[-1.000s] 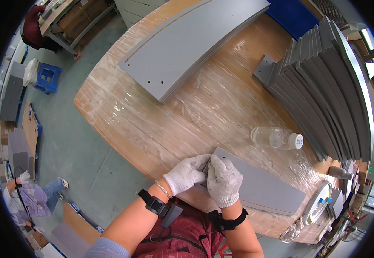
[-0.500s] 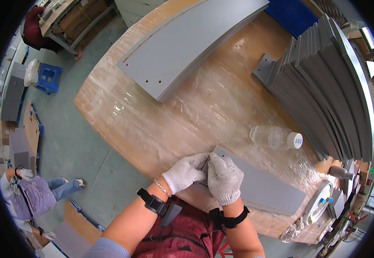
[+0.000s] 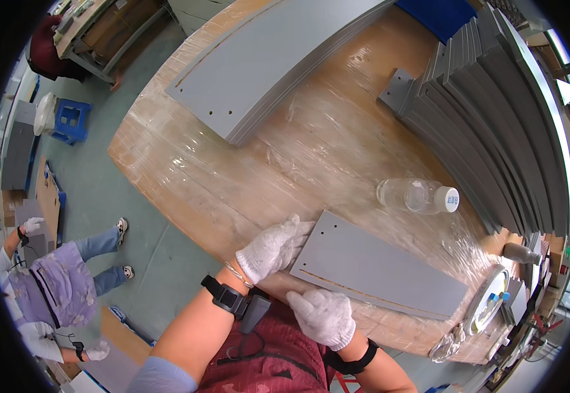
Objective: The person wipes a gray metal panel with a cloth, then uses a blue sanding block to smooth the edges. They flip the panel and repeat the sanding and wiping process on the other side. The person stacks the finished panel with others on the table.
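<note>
A grey panel (image 3: 380, 267) with small holes at its left end and a brown groove along its near edge lies on the wrapped table in front of me. My left hand (image 3: 270, 249), in a white knit glove, rests against the panel's left end with its fingers stretched out. Just off the near edge is my right hand (image 3: 323, 317), gloved too, its fingers curled in; whatever they hold, if anything, is hidden. Beyond the panel a clear bottle (image 3: 411, 196) with a white cap lies on its side.
Stacked grey panels (image 3: 258, 65) lie at the far side, and a tall row of grey panels (image 3: 475, 111) stands at the right. A round white lid (image 3: 486, 301) sits at the right end of the plastic-wrapped table (image 3: 232, 190). Another person (image 3: 55, 281) is at the left.
My hands have parted: the right drew back toward me off the panel, uncovering its holes and groove. The left fingers have straightened. The person at the left has shifted.
</note>
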A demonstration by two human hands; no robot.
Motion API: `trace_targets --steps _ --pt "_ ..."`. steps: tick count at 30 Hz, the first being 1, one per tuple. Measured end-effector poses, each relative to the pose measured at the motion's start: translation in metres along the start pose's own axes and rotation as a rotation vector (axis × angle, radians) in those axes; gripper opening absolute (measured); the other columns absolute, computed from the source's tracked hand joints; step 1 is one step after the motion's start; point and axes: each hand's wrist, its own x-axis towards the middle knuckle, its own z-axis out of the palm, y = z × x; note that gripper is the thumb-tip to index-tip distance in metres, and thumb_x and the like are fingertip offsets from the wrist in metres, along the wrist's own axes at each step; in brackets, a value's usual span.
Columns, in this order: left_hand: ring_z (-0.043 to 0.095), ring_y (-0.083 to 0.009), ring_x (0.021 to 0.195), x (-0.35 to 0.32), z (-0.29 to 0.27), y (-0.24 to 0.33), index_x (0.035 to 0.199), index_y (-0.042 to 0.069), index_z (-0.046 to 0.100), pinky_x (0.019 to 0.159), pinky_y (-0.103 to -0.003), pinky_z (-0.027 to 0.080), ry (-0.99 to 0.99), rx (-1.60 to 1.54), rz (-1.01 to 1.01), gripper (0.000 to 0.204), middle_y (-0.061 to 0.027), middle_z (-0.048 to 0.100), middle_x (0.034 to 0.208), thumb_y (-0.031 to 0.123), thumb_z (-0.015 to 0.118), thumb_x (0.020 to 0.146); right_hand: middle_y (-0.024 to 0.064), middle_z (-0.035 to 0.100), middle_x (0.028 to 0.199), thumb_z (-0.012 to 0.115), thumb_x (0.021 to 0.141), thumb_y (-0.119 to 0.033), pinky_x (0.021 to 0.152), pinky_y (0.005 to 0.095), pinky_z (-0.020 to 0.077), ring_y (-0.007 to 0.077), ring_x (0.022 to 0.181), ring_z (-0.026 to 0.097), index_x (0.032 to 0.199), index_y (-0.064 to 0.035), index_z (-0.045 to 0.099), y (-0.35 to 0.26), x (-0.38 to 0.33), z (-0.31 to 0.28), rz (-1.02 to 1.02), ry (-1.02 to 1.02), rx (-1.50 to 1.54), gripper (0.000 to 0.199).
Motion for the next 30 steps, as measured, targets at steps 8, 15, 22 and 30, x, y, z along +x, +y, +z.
trace_targets --steps 8,15,22,30 --pt "0.054 -0.0292 0.129 -0.003 0.001 0.0 0.148 -0.005 0.042 0.111 -0.043 0.043 0.148 0.106 0.044 0.08 -0.0199 0.054 0.143 0.06 0.047 0.102 0.0067 0.063 0.078 0.068 0.087 -0.017 0.057 0.0414 0.0538 0.028 0.068 0.068 0.112 -0.0156 0.067 0.046 0.033 -0.002 0.444 0.331 -0.138 0.025" --pt "0.065 -0.0251 0.114 0.0 0.004 -0.005 0.133 -0.006 0.056 0.101 -0.038 0.052 0.288 0.288 0.169 0.041 -0.0139 0.066 0.125 0.015 0.06 0.099 0.0105 0.071 0.09 0.07 0.088 -0.013 0.068 0.0404 0.0568 0.031 0.08 0.07 0.108 -0.0151 0.073 0.186 -0.136 -0.06 1.009 0.97 -0.405 0.02" --pt "0.063 -0.0175 0.104 0.013 0.027 -0.01 0.122 -0.004 0.062 0.095 -0.032 0.051 0.51 0.604 0.304 0.03 -0.0087 0.068 0.115 0.003 0.059 0.094 0.0154 0.074 0.108 0.065 0.093 -0.018 0.088 0.0423 0.0557 0.0327 0.096 0.071 0.109 -0.0087 0.074 0.273 -0.295 -0.112 1.507 0.905 -0.473 0.021" --pt "0.059 -0.0158 0.102 0.033 0.031 0.001 0.134 -0.001 0.057 0.095 -0.029 0.048 0.713 1.306 0.296 0.049 -0.008 0.063 0.12 0.005 0.071 0.088 0.0188 0.075 0.108 0.066 0.096 -0.017 0.088 0.0364 0.055 0.0306 0.097 0.073 0.114 -0.0009 0.073 0.258 -0.363 -0.177 1.265 1.141 -0.216 0.025"
